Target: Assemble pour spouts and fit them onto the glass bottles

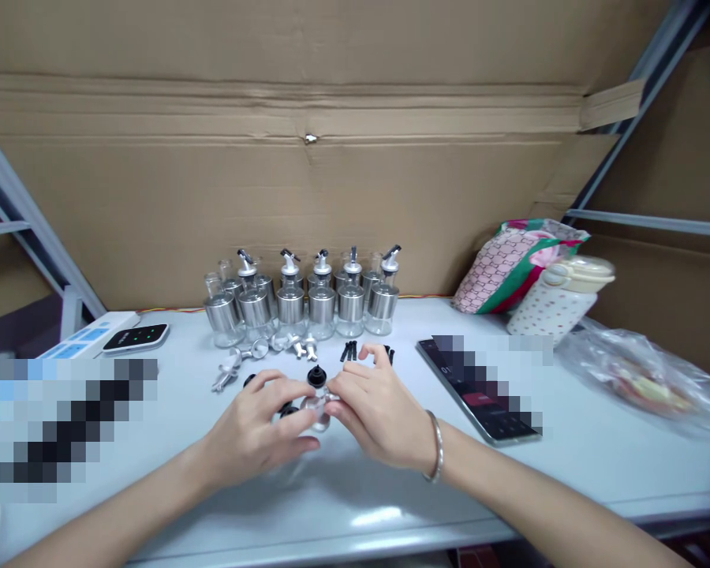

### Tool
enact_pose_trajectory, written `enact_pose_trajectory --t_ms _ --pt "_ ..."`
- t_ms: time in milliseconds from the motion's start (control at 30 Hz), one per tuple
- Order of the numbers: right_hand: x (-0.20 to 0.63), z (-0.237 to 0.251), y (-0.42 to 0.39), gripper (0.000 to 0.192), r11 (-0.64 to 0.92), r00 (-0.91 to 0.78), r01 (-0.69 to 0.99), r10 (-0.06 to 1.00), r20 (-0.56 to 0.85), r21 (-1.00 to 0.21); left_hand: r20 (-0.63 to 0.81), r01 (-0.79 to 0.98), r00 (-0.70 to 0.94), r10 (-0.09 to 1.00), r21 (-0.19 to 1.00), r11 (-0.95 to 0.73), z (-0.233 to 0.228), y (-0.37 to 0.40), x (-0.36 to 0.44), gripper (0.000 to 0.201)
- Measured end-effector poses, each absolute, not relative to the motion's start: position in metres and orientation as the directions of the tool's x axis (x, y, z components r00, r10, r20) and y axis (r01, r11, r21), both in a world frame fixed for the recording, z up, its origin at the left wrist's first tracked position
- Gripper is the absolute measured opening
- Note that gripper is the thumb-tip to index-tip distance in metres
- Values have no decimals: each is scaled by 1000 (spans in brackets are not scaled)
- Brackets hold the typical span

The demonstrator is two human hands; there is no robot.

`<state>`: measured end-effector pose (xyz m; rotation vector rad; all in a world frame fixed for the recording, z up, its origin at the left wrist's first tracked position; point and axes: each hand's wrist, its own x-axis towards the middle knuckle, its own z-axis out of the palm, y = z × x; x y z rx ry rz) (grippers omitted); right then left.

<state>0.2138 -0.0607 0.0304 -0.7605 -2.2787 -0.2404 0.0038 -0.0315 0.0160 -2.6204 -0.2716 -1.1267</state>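
Note:
My left hand (257, 426) and my right hand (384, 410) meet low over the table, both closed around a small shiny, pale pourer part (318, 416). Its exact shape is partly covered by my fingers. Just beyond the fingertips is a round black stopper piece (316, 376) with a small tip on top. More black pieces show partly behind my left fingers. Several silver-coloured pourer tops (230, 361) lie loose past my left hand. Small black strips (349, 351) lie beyond my right hand, partly hidden by it.
Glass bottles with metal sleeves (291, 306) stand in rows against the cardboard (355, 189), several with pourers fitted. At right are a phone (473, 386), a dotted cup (559, 300), a patterned bag (509, 264) and a plastic bag (651, 379). A black-topped device (136, 338) lies left.

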Motion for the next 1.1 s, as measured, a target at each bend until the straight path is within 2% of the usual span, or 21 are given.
enact_pose_trajectory --t_ms 67,200,367,467,600,700,800,967,1100 --pt "215 30 -60 32 804 -564 577 520 641 -144 710 277 703 38 -223 -935 16 -32 5 13" --pt "217 30 -58 32 749 -550 582 650 525 -317 701 312 710 72 -221 -924 16 -35 7 20" --pt "217 32 -54 31 692 -543 590 721 431 -415 682 358 714 160 -159 -920 14 -38 8 17" --pt "221 35 -49 27 672 -486 620 734 474 -405 675 372 707 211 -101 -923 11 -36 7 16" --pt "233 38 -38 17 631 -423 719 731 536 -292 678 388 697 234 -81 -918 10 -35 6 16" --pt "243 39 -31 15 638 -505 744 730 459 -196 673 375 703 229 -79 -924 10 -35 6 17" --pt "251 39 -26 14 647 -570 745 744 349 -163 650 365 725 227 -84 -927 9 -35 6 17" --pt "258 36 -21 17 606 -571 769 795 206 -205 651 363 720 240 -59 -930 10 -35 5 19" --pt "259 31 -17 16 608 -586 761 794 161 -229 652 369 717 245 -58 -927 8 -34 3 20"
